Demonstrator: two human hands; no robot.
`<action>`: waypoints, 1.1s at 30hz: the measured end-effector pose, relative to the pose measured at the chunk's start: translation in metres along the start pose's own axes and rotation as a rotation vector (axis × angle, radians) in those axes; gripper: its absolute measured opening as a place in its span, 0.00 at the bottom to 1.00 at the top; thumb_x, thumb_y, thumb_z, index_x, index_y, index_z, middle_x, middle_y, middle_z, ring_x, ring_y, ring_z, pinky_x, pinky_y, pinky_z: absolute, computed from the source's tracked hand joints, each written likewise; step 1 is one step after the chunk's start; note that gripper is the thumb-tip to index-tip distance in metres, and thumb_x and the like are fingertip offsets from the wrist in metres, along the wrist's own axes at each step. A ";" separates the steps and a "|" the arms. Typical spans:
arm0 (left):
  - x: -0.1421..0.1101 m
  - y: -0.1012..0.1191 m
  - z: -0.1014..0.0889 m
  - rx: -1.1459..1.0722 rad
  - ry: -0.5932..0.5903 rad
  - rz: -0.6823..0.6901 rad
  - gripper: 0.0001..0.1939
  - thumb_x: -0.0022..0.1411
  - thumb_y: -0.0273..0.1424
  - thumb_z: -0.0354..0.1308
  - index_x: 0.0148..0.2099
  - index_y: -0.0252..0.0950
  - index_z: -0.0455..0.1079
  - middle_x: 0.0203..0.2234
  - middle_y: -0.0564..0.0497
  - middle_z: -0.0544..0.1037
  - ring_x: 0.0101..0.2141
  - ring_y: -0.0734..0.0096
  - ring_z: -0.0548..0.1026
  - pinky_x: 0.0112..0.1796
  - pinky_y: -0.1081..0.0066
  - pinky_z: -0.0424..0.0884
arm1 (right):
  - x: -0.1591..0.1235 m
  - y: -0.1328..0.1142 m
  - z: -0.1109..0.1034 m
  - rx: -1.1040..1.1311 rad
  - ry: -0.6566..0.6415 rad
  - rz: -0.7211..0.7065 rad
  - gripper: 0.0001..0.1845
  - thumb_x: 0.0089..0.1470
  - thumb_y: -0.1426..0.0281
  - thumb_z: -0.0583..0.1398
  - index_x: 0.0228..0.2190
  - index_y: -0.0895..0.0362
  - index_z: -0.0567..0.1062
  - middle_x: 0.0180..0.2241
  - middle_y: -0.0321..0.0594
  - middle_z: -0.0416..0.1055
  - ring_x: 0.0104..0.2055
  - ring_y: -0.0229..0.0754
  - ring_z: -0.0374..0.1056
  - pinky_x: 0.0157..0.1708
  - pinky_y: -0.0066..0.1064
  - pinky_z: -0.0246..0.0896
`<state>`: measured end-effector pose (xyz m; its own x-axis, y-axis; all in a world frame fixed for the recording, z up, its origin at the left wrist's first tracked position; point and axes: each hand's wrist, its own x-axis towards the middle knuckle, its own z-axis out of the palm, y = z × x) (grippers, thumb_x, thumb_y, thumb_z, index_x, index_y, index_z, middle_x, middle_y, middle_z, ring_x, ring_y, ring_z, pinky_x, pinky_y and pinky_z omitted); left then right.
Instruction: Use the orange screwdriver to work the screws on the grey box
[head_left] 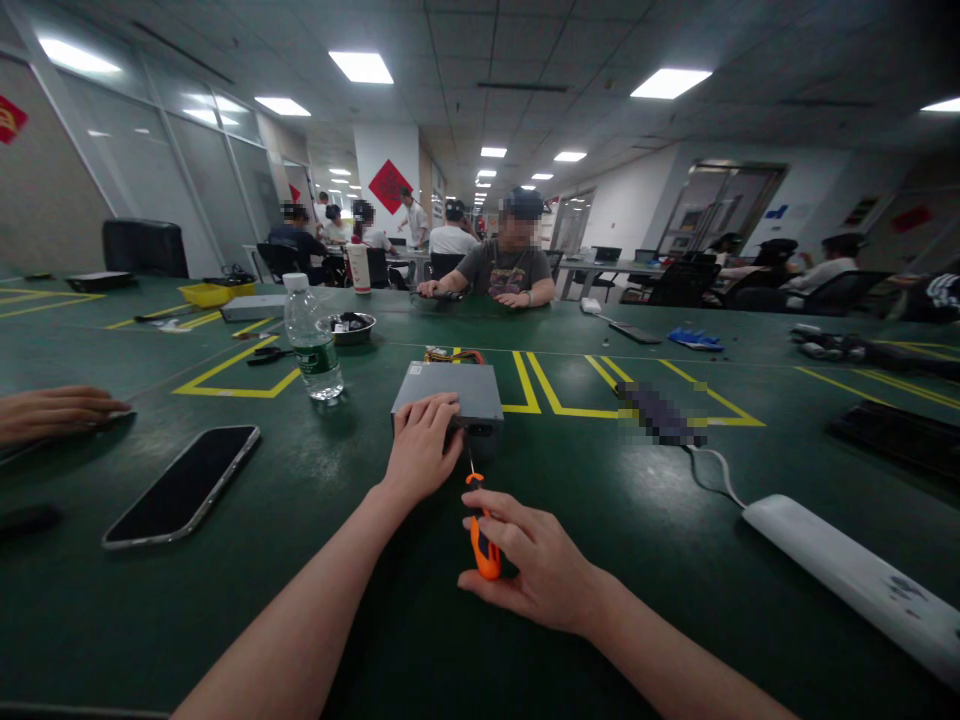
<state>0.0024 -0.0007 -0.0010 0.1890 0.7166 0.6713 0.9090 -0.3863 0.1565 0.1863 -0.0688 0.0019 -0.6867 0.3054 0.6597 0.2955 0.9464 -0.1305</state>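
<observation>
Green tabletop (pixel 337 660) spans the frame, a grey computer power supply (pixel 480 385) at centre. The left hand (pixel 421 445) clasps the casing's near edge, fingers on top; the right hand (pixel 544 560) grips an orange screwdriver (pixel 487 566). Left of centre stands a water bottle (pixel 311 350); lower left, a smartphone (pixel 184 485).

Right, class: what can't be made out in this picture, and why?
In the head view:
Metal box: part of its front, behind the left hand.
Orange screwdriver: tip too small.
Dark object: details, hidden by pixelation.
White block: near end, cut off by right edge.
</observation>
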 end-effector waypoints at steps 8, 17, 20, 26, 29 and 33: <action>0.001 0.000 0.000 -0.016 0.006 -0.008 0.11 0.60 0.29 0.50 0.46 0.41 0.62 0.52 0.52 0.70 0.52 0.63 0.64 0.50 0.59 0.54 | 0.001 0.000 -0.002 -0.031 -0.070 0.005 0.19 0.60 0.57 0.51 0.45 0.59 0.62 0.49 0.57 0.65 0.44 0.46 0.70 0.37 0.35 0.68; 0.001 0.000 -0.002 -0.011 0.010 0.001 0.10 0.60 0.29 0.51 0.45 0.41 0.61 0.51 0.53 0.70 0.51 0.64 0.64 0.49 0.60 0.55 | 0.004 -0.005 -0.008 -0.074 -0.101 -0.052 0.17 0.61 0.63 0.49 0.45 0.61 0.65 0.47 0.58 0.66 0.46 0.49 0.67 0.38 0.37 0.67; 0.001 0.000 -0.002 -0.003 0.004 0.004 0.09 0.60 0.29 0.50 0.45 0.41 0.62 0.51 0.53 0.70 0.51 0.63 0.64 0.49 0.59 0.55 | 0.002 -0.004 -0.003 -0.089 -0.007 -0.061 0.16 0.61 0.61 0.51 0.42 0.61 0.64 0.44 0.56 0.69 0.40 0.46 0.71 0.34 0.34 0.68; 0.001 0.001 -0.002 0.014 -0.003 0.005 0.10 0.61 0.29 0.50 0.45 0.41 0.62 0.51 0.51 0.70 0.51 0.62 0.64 0.48 0.58 0.55 | -0.003 0.001 -0.005 -0.070 0.087 -0.069 0.16 0.60 0.59 0.52 0.42 0.59 0.60 0.43 0.56 0.71 0.40 0.46 0.72 0.32 0.33 0.70; 0.001 0.001 -0.003 0.012 -0.011 0.003 0.10 0.61 0.30 0.50 0.46 0.41 0.62 0.51 0.51 0.70 0.50 0.61 0.64 0.49 0.58 0.55 | -0.006 0.003 -0.014 -0.086 0.171 -0.117 0.13 0.58 0.65 0.53 0.43 0.59 0.59 0.40 0.53 0.72 0.37 0.44 0.73 0.30 0.31 0.70; 0.001 0.001 -0.002 0.011 -0.017 0.001 0.10 0.61 0.30 0.49 0.46 0.41 0.62 0.51 0.50 0.69 0.51 0.60 0.64 0.49 0.58 0.55 | -0.009 0.006 -0.024 -0.137 0.236 -0.106 0.12 0.55 0.68 0.53 0.42 0.57 0.60 0.37 0.51 0.74 0.35 0.44 0.74 0.29 0.32 0.71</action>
<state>0.0025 -0.0016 0.0014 0.1963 0.7259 0.6592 0.9127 -0.3810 0.1479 0.2102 -0.0688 0.0131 -0.5493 0.1575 0.8206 0.3282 0.9438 0.0385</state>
